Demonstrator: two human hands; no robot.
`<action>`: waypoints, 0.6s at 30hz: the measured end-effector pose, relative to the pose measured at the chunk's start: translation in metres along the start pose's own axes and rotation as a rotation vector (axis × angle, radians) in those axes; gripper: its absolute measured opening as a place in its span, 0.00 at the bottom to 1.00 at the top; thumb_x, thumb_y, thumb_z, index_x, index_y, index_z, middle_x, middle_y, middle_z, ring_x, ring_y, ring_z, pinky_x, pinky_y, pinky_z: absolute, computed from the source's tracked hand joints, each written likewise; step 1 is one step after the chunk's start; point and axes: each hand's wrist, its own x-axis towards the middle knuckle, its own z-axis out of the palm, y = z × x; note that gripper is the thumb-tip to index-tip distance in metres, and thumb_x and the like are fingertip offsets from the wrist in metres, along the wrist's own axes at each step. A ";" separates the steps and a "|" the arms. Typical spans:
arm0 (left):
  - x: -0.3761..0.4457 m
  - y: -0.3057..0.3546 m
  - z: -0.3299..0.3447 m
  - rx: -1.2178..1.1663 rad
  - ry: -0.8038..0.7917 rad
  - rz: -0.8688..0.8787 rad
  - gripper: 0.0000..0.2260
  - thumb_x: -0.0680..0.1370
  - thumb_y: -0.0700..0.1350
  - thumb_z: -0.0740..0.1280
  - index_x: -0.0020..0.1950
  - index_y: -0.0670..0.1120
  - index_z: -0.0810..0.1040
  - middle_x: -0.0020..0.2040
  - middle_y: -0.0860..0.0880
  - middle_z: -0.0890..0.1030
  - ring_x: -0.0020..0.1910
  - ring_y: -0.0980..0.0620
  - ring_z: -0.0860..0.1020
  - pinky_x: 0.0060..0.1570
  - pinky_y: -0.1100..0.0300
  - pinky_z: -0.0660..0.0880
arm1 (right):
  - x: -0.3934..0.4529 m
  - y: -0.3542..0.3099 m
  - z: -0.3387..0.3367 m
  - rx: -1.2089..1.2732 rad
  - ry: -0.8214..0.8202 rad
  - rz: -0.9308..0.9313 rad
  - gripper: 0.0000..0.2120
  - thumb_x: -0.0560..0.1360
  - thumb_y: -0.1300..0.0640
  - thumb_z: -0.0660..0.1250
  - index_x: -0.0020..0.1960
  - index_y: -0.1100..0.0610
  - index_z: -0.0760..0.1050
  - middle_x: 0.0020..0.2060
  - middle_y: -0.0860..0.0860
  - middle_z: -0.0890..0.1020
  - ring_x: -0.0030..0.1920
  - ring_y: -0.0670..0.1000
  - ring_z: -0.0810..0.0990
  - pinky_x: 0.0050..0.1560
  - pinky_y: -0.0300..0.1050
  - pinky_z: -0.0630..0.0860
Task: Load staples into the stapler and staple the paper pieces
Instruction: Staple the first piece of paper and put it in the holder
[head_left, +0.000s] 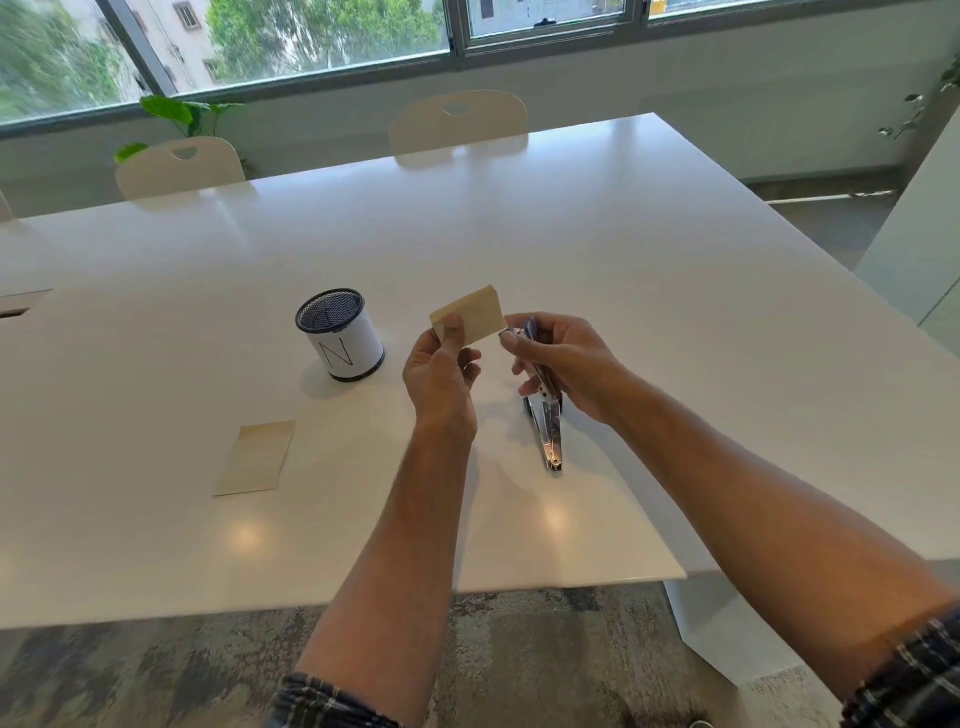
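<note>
While my left hand (441, 371) is pinching a tan paper piece (470, 316) between thumb and fingers and holding it up above the table (649, 291), my right hand (563, 366) is curling round the stapler (543, 400), gripping its upper part. The stapler is hanging open: the purple-topped arm is sitting inside my fist, its tip just beside the paper's right edge, and the shiny metal base is swinging down toward me with its end near the tabletop; whether it is touching the surface, I cannot tell. Whether staples are sitting in it is also not showing.

A second tan paper piece (257, 457) is lying flat on the table, well apart to the left and nearer to me.

Left of my left hand, a mesh pen cup (340, 335) is standing upright. It is black mesh with a white wrap carrying a large letter "N". Inside it something thin and dark is showing against the mesh, too small to identify.

Two cream chairs (457, 124) are standing at the far side of the table, a leafy plant (176, 117) is rising behind the left one, and windows (311, 36) are running along the far wall. My plaid sleeves (909, 670) are showing at the bottom edge, and a grey patterned carpet (519, 649) is lying under the table.
</note>
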 end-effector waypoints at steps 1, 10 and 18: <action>0.000 0.000 0.000 0.000 -0.002 0.003 0.04 0.79 0.43 0.73 0.45 0.47 0.82 0.33 0.51 0.81 0.30 0.54 0.74 0.33 0.62 0.71 | -0.001 0.000 0.001 -0.016 0.008 -0.011 0.20 0.75 0.58 0.77 0.64 0.62 0.78 0.39 0.53 0.82 0.39 0.52 0.83 0.33 0.44 0.82; 0.000 0.000 0.001 0.029 -0.009 0.051 0.05 0.80 0.44 0.72 0.44 0.48 0.82 0.33 0.53 0.82 0.31 0.55 0.74 0.36 0.62 0.72 | 0.004 0.001 0.008 -0.069 0.058 -0.008 0.19 0.82 0.44 0.67 0.60 0.60 0.78 0.38 0.50 0.80 0.31 0.47 0.72 0.25 0.40 0.67; -0.005 -0.002 0.004 0.054 0.003 0.073 0.04 0.79 0.45 0.73 0.44 0.49 0.82 0.34 0.54 0.82 0.33 0.54 0.75 0.38 0.60 0.72 | 0.003 0.004 0.007 0.045 -0.031 -0.034 0.12 0.85 0.51 0.61 0.63 0.49 0.81 0.47 0.52 0.85 0.35 0.47 0.76 0.34 0.43 0.74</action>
